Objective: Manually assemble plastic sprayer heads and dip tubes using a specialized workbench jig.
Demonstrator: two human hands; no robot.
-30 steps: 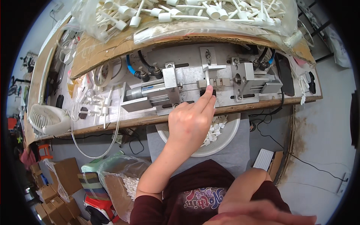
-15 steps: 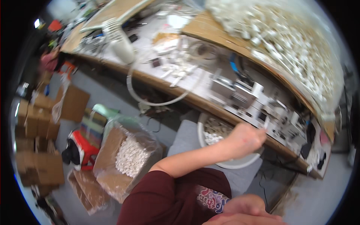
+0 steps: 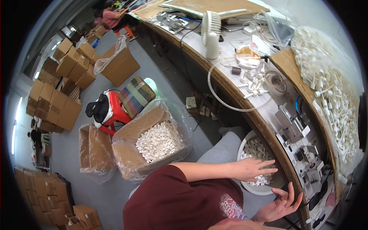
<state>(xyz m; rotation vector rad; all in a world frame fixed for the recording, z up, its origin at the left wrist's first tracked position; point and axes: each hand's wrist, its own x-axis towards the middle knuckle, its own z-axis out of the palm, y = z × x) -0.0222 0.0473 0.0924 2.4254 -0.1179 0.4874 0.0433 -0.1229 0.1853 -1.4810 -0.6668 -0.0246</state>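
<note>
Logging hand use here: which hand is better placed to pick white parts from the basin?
Left, probably. The left hand lies spread on the white parts inside the basin; the right hand is open, palm up, outside its rim.

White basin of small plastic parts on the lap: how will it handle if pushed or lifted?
The basin looks like rigid plastic, so probably stiff. It is only partly filled with small white parts, so likely light; they would probably shift when tilted. Resting on the lap beside the left hand, it may slide or tip.

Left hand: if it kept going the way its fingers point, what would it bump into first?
Probably the small white plastic parts in the white basin; the left hand already reaches over them.
</note>
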